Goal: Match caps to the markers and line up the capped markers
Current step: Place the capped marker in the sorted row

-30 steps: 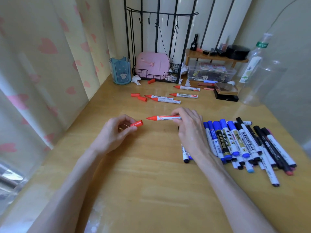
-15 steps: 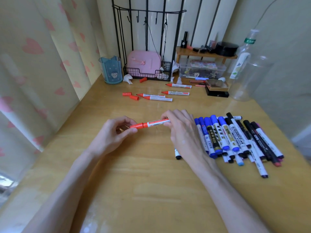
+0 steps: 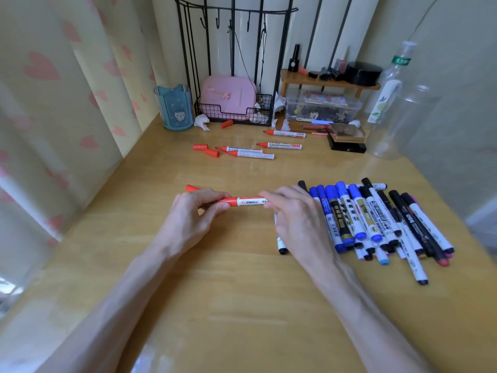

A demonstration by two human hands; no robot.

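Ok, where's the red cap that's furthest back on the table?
In the head view, the red cap lies far back, left of centre, just before the black wire basket, right of the crumpled tissue.

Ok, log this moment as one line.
step: capping red marker | left hand: grips red cap | right hand: holds barrel | uncapped red markers: far side

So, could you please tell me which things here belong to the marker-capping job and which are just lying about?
Job: red marker in left hand and right hand; uncapped red markers; loose red caps; capped marker row.
Lying about: blue cup, pink case, clear bottle.
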